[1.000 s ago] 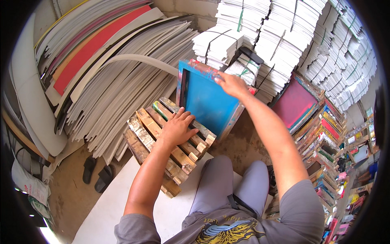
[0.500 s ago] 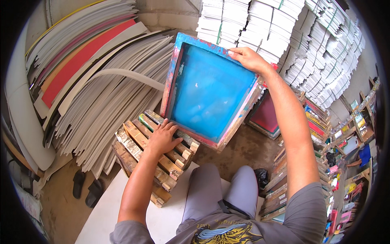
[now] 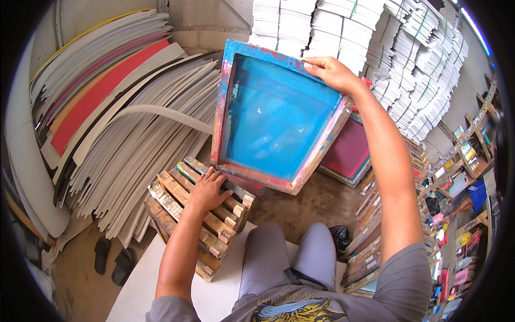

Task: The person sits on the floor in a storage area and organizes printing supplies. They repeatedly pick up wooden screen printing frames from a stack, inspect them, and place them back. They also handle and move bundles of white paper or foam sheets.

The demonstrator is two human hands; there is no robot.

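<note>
Frame (image 3: 279,121) held one-handed

Fingers (image 3: 314,60) of the right hand (image 3: 335,76) grasp its far edge; the left hand (image 3: 206,191) lies spread, ungripping, on the wooden stack (image 3: 217,228). With that single hold, the frame could twist or slip and knock the stack. It tilts beyond the knees (image 3: 267,236), right of the stack: blue mesh (image 3: 271,115), pale-spotted, rim (image 3: 263,53) smeared red, pink and blue.

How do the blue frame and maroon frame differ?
The blue frame has a bright blue panel; the maroon frame has a dark pinkish-red one. The right hand grips the blue frame's top edge; neither hand holds the maroon frame. The blue frame shows nearly whole; the maroon frame is partly hidden. Both are rimmed panels.
</note>
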